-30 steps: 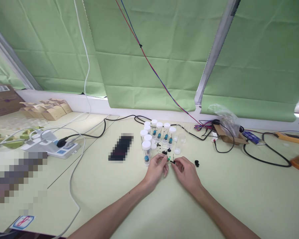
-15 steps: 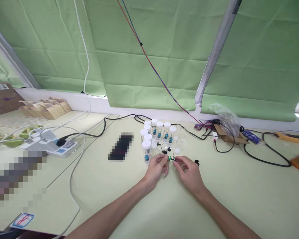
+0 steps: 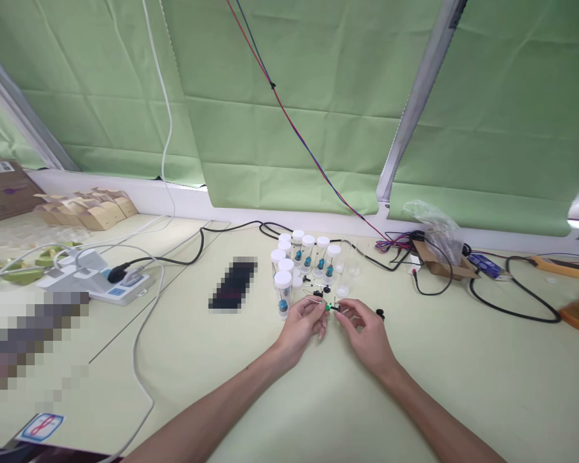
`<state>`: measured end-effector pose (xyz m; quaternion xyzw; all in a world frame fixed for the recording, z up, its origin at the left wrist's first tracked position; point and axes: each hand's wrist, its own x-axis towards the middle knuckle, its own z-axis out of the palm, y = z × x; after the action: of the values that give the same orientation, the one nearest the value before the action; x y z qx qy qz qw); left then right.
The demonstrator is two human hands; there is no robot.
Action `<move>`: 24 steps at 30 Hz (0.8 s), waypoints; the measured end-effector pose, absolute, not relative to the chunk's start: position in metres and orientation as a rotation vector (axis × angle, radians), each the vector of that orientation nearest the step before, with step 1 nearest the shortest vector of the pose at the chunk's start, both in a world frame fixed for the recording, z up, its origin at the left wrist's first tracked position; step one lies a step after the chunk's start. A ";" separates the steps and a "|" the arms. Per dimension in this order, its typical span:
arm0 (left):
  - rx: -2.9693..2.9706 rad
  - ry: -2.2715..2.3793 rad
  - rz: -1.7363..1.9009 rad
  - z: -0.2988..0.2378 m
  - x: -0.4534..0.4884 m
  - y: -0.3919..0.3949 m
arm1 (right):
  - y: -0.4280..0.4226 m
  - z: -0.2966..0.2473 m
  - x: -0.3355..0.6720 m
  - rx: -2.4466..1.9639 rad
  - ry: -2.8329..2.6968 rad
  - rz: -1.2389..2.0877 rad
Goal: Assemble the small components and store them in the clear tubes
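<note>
My left hand (image 3: 303, 325) and my right hand (image 3: 365, 329) meet over the pale green table, fingertips nearly touching. The left hand pinches a small green part with thin wire legs (image 3: 326, 308). A tiny black part (image 3: 337, 309) sits pinched in the right hand, pressed against the green one. Just beyond the hands stands a cluster of clear vials with white caps (image 3: 299, 263), most holding a small blue piece. More tiny black parts (image 3: 318, 295) lie loose between the vials and my fingers.
A small black piece (image 3: 380, 314) lies right of my right hand. Black cables (image 3: 511, 308) loop at the right near a cardboard tray with a plastic bag (image 3: 437, 247). A white power strip (image 3: 101, 283) and cords lie left. A blurred dark item (image 3: 232, 284) rests left of the vials.
Both hands have stayed almost in place, with the pinched parts brought slightly closer together. The view has shifted a little.
</note>
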<state>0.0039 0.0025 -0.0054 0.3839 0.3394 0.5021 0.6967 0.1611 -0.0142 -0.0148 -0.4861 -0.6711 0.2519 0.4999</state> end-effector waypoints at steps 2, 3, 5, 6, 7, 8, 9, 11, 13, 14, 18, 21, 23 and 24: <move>0.829 0.747 1.122 -0.006 0.004 0.003 | -0.014 -0.014 0.162 -1.175 -1.619 0.620; 0.817 0.743 1.121 -0.006 0.004 0.003 | -0.013 -0.014 0.162 -1.173 -1.622 0.626; 0.799 0.735 1.123 -0.006 0.004 0.003 | -0.013 -0.013 0.162 -1.168 -1.628 0.637; 0.794 0.730 1.127 -0.007 0.004 0.003 | -0.013 -0.013 0.162 -1.167 -1.630 0.643; 0.792 0.728 1.132 -0.007 0.004 0.003 | -0.013 -0.013 0.162 -1.165 -1.633 0.647; 0.792 0.727 1.139 -0.007 0.004 0.003 | -0.014 -0.013 0.162 -1.162 -1.637 0.651; 0.793 0.732 1.146 -0.007 0.004 0.003 | -0.014 -0.013 0.162 -1.160 -1.642 0.654; 0.797 0.744 1.149 -0.007 0.004 0.003 | -0.014 -0.013 0.162 -1.157 -1.649 0.660; 0.800 0.751 1.147 -0.007 0.004 0.003 | -0.014 -0.013 0.163 -1.159 -1.649 0.669; 0.800 0.755 1.144 -0.007 0.004 0.003 | -0.014 -0.013 0.163 -1.161 -1.647 0.676; 0.796 0.768 1.132 -0.005 0.003 0.002 | -0.015 -0.012 0.163 -1.175 -1.622 0.727; 0.795 0.775 1.133 -0.005 0.003 0.002 | -0.015 -0.012 0.164 -1.196 -1.598 0.776; 0.797 0.777 1.133 -0.005 0.003 0.001 | -0.015 -0.012 0.164 -1.202 -1.585 0.802; 0.800 0.776 1.131 -0.005 0.003 0.001 | -0.015 -0.012 0.164 -1.205 -1.582 0.813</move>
<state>0.0033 0.0011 -0.0053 0.3594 0.3485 0.5079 0.7010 0.1637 -0.0145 -0.0117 -0.4933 -0.6473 0.3326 0.4764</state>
